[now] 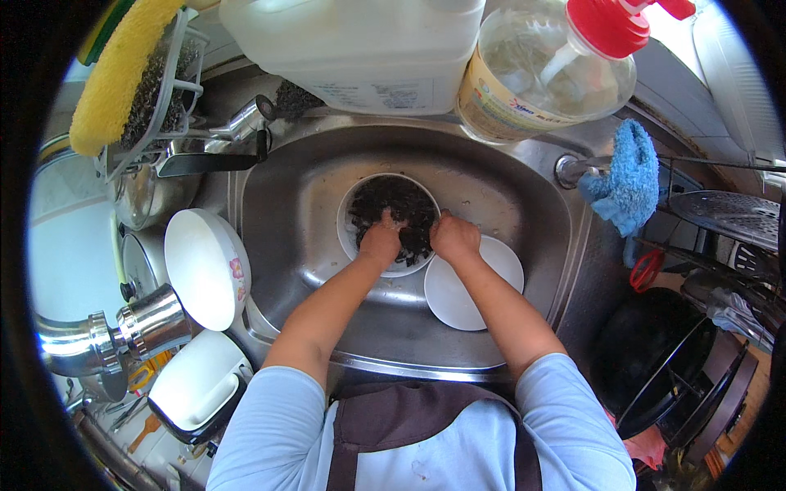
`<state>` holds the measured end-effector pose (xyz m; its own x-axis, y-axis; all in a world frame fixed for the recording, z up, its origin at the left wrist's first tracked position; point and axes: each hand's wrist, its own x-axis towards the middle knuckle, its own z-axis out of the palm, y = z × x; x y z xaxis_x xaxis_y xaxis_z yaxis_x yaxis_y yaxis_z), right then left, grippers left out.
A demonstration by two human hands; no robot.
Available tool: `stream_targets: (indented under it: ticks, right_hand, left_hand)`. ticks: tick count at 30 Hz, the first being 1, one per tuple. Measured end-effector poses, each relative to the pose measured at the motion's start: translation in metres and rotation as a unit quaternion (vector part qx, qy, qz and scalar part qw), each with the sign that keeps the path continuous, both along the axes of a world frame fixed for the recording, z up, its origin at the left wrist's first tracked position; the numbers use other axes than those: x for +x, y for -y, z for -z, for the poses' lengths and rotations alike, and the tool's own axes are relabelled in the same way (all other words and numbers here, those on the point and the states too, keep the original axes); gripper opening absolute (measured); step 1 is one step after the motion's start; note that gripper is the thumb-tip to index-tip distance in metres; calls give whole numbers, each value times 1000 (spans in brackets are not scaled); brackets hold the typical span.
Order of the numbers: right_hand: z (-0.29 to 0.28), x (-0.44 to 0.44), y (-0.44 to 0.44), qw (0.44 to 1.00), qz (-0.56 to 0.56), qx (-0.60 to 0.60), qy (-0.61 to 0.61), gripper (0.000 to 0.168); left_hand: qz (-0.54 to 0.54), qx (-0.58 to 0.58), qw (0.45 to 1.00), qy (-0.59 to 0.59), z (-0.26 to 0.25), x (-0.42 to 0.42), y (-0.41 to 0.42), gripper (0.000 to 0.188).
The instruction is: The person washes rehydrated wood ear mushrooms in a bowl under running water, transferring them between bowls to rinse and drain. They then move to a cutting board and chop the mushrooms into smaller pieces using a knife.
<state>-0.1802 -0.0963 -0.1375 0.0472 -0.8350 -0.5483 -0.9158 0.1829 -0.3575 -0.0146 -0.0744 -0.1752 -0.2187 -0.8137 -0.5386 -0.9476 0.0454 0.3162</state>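
Observation:
A white bowl (pixel 345 212) stands in the stainless steel sink (pixel 381 340), holding water and a heap of dark, wet food pieces (pixel 393 189) that look like wood ear fungus or seaweed. My left hand (pixel 379 240) reaches into this bowl. Its fingers are among the dark pieces, partly hidden, so I cannot tell whether they grasp any. On the bowl's right side, my right hand (pixel 454 238) grips the rim. Under my right wrist lies a white plate (pixel 451 297) on the sink floor, close against the bowl.
Behind the sink stand a translucent plastic jug (pixel 362 55) and a red-topped pump bottle (pixel 522 92). A faucet (pixel 227 138) and sponge rack (pixel 166 92) are back left. A flowered bowl (pixel 202 270) sits left. On the right are a blue cloth (pixel 632 172) and dark pans (pixel 645 350).

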Motion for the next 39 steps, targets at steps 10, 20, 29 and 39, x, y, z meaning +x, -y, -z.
stream_targets:
  ticks: [10, 20, 29, 39]
  right_hand:
    - [5, -4, -2, 1000, -16, 10, 14, 20]
    - [2, -1, 0, 1000, 4, -5, -2, 22]
    - [-3, -1, 1, 1000, 2, 11, 6, 23]
    - [-3, 0, 1, 1000, 8, 8, 10, 25]
  left_hand:
    - [37, 38, 998, 38, -64, -19, 36, 41]
    - [-211, -108, 971, 16, -9, -13, -14, 70]
    - [-196, 82, 977, 1, -44, -14, 33, 45]
    - [-115, -24, 990, 76, -75, -32, 36, 70]
